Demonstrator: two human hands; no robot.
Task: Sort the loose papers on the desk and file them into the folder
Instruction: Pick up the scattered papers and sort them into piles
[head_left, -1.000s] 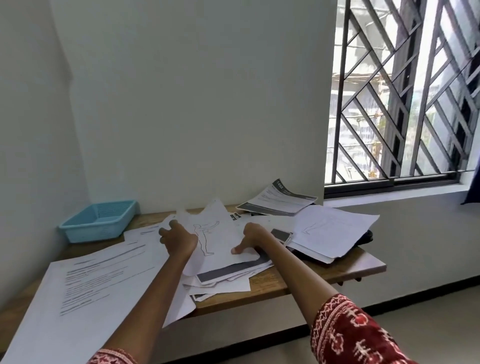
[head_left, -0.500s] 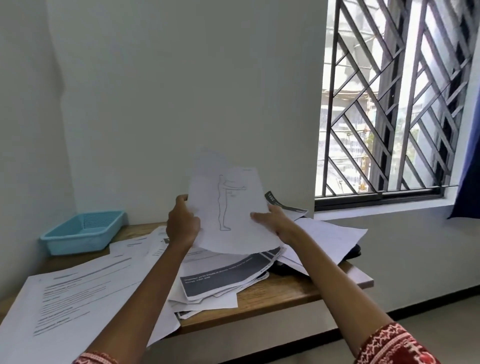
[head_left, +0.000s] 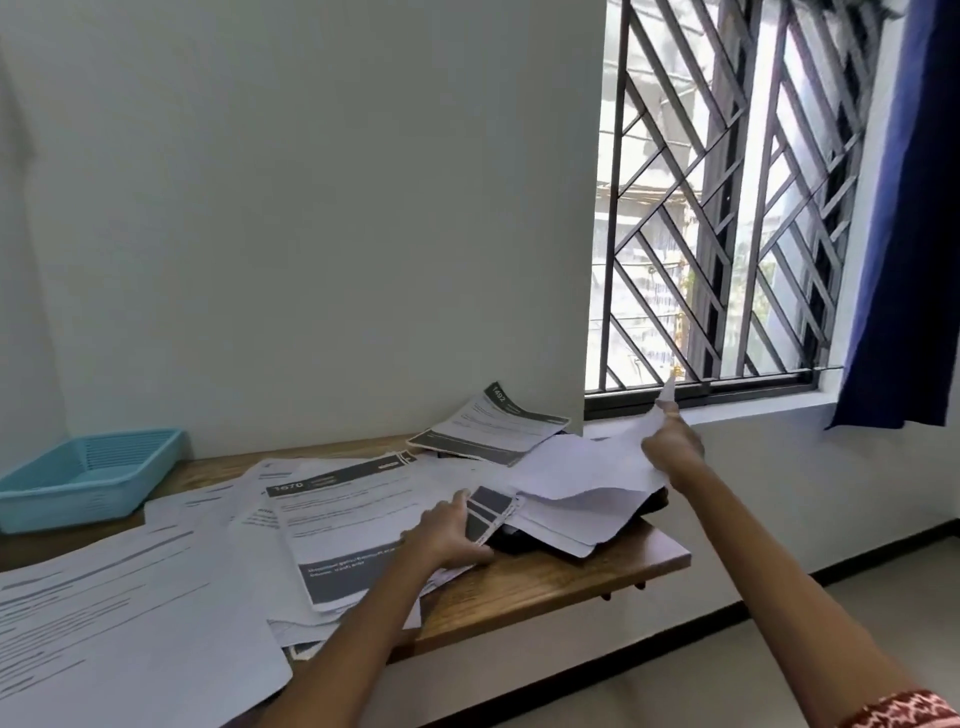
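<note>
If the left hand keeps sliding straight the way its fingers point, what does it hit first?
Probably the black folder under the white sheets the right hand lifts. The left hand points right, fingertips at the punched plastic sleeve; depth is unclear.

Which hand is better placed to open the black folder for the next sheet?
Left, probably. The left hand rests at the black folder by its punched sleeve edge, while the right hand grips a lifted white sheet above it.

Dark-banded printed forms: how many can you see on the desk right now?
2 clearly: one form under the left hand, one leaning form against the wall. More may be buried in the pile.
</note>
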